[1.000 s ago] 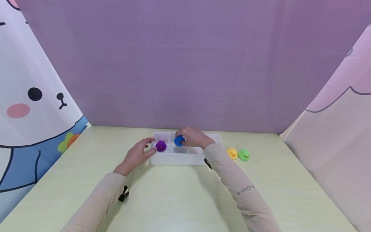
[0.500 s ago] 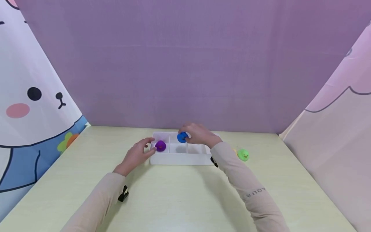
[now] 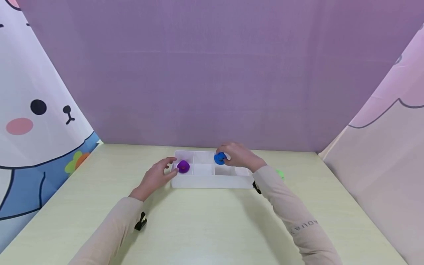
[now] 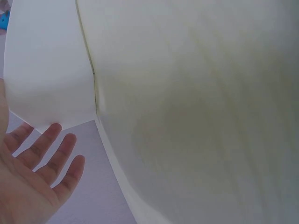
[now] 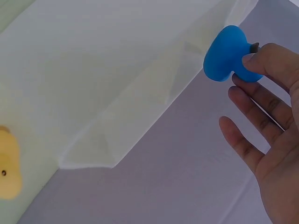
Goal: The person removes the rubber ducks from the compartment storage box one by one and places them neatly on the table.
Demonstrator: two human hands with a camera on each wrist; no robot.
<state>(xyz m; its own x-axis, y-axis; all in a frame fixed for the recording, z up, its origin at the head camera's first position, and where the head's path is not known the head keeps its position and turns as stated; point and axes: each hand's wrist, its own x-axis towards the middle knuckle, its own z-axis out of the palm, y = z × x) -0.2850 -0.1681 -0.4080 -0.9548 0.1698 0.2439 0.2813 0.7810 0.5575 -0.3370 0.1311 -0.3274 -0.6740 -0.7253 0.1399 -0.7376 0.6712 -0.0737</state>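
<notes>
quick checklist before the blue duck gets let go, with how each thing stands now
1. Right hand pinching the blue duck: ok
2. Blue duck set down in the white tray: not ok, held above it
3. Purple duck in the leftmost compartment: ok
4. Left hand steadying the tray: cannot tell, contact unclear
5. Green duck fully visible: not ok, right sleeve partly covers it

Counted one purple toy (image 3: 183,166), one blue toy (image 3: 219,158), one green toy (image 3: 281,174) (partly hidden) and one yellow toy (image 5: 8,168), four toys total; one white tray (image 3: 212,182); one table (image 3: 205,221); one left hand (image 3: 155,176) and one right hand (image 3: 241,156), two hands total; two beige sleeves (image 3: 109,232); two black wrist pieces (image 3: 140,223).
</notes>
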